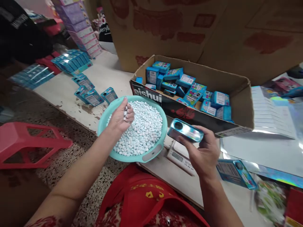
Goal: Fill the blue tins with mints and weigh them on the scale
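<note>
The blue tin (186, 130) is gripped in the right hand (204, 151), right of the teal basin (132, 158); the left hand (122, 117) is curled around white pellets (142, 129) over it; the open carton (194, 94) lies beyond.

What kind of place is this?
Probably a small packing workshop: there's a round turquoise plastic basin full of small pale candy-like pieces, an open brown cardboard carton of little blue boxes, and a white digital scale.

White lettering, "eishui", is printed on the front of the open carton (208, 121); "erry&" is marked on the black package (106, 37) behind.
</note>
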Demonstrator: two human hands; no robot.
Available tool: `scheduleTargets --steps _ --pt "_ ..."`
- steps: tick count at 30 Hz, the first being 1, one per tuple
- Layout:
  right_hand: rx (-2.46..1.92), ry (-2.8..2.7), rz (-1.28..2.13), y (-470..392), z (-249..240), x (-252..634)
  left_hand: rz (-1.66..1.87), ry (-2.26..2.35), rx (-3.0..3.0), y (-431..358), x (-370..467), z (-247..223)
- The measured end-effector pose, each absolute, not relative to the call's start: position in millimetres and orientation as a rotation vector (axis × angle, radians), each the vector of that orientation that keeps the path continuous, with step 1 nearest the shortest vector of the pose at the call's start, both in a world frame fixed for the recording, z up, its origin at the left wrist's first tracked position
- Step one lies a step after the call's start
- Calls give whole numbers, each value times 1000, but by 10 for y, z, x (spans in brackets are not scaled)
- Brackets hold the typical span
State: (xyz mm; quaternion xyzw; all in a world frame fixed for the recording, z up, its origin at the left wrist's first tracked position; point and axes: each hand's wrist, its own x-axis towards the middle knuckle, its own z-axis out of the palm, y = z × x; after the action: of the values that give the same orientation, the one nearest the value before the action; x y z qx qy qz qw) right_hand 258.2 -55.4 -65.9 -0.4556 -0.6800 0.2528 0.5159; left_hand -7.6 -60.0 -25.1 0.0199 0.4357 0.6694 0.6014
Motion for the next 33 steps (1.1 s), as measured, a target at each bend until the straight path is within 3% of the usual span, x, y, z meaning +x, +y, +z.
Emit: scheduleTargets --steps 6,13,22,28,33 --pt "-842 -1916 713 -538 -432 1871 1779 1078 417 -535 345 201" --pt "-841 -1930 767 -512 -451 1618 1935 1157 597 -509 360 81" --pt "-914 -1710 1030 -521 -453 1881 1797 1396 741 -486 206 47" --pt "-1111 -1302 1002 -492 -598 2585 988 2028 1622 -720 -163 -347" --pt "-1313 -1238 829 -451 -1044 3098 636 2179 1527 -924 -243 -502"
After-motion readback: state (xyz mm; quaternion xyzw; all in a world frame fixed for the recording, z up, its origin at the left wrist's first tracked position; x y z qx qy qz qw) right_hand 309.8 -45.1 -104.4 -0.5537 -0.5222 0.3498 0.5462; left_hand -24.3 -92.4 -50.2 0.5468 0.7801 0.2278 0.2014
